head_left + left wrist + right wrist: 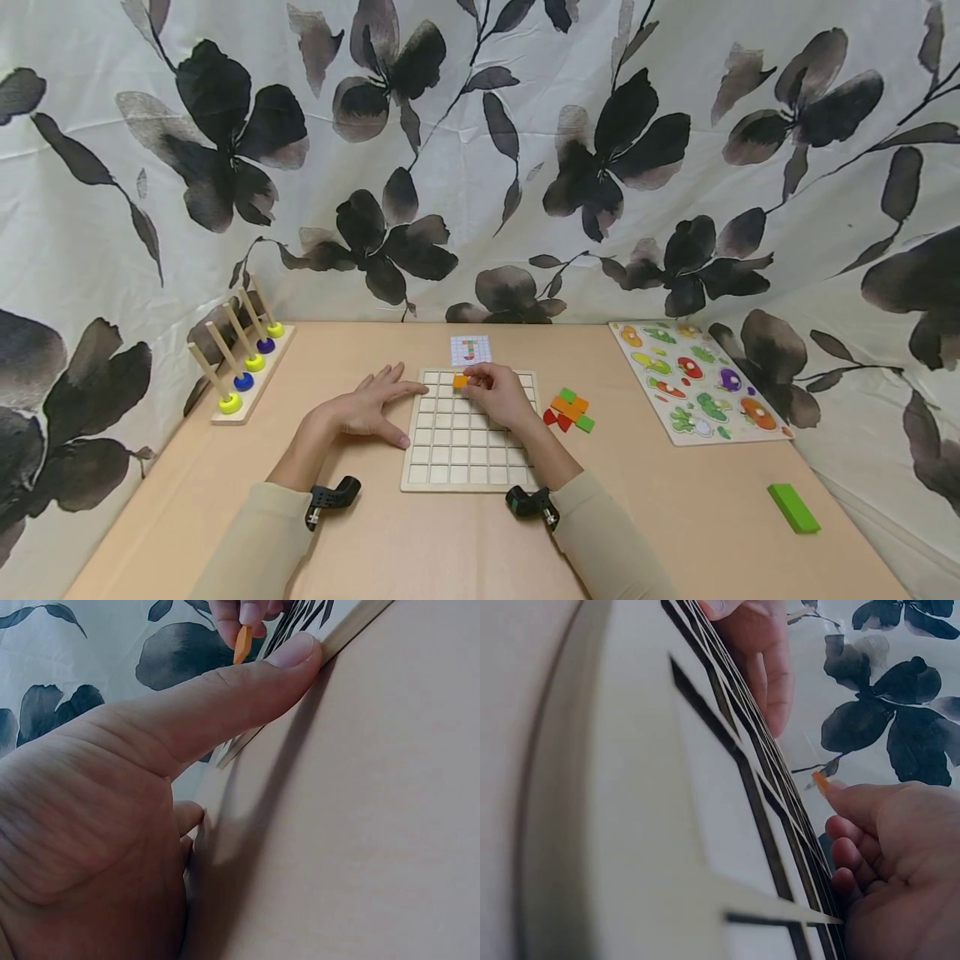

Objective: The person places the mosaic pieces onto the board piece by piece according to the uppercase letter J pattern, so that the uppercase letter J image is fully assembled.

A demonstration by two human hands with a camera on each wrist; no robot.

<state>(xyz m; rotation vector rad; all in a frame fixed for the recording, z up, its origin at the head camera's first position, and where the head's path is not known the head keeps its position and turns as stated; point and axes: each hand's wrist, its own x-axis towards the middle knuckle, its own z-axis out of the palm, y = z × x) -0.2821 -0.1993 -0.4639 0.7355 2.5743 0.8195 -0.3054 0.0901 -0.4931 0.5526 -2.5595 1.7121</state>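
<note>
An orange square tile (460, 381) is pinched between the thumb and fingers of my right hand (498, 398), over the upper rows of a pale wooden grid board (450, 473). In the right wrist view the same orange tile (820, 782) shows edge-on at the thumb tip, slightly tilted. My left hand (366, 408) lies with fingers spread beside the board's left side. Its thumb (225, 701) appears straight and against the board's edge in the left wrist view. Whether the tile touches the board cannot be told.
Loose green, orange and red tiles (572, 406) lie right of the board. A small printed pattern card (470, 351) is behind it. Far left stands a peg stand (258, 375) with rings; at right are a vegetable picture board (701, 383) and a green block (794, 508).
</note>
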